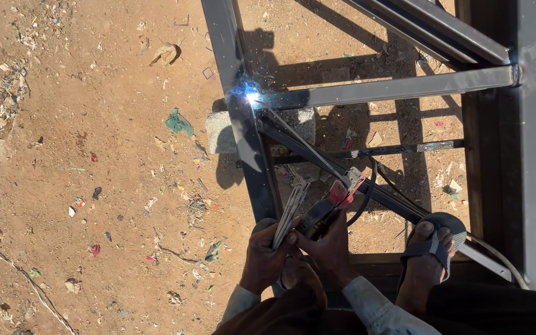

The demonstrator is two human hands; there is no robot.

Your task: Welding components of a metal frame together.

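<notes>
A dark steel frame stands over littered dirt ground, with a concrete block under its joint. The right hand is clenched on the red electrode holder; its rod slants up-left to the bright arc. The left hand grasps what seem spare rods, pointing upward. A sandalled foot rests on a lower bar.

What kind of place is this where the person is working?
Most likely an open-air welding yard or building site. The ground is bare reddish dirt strewn with litter, a dark steel frame stands in strong sunlight, and the right hand holds an electrode holder with a bright arc burning at a joint.
</notes>
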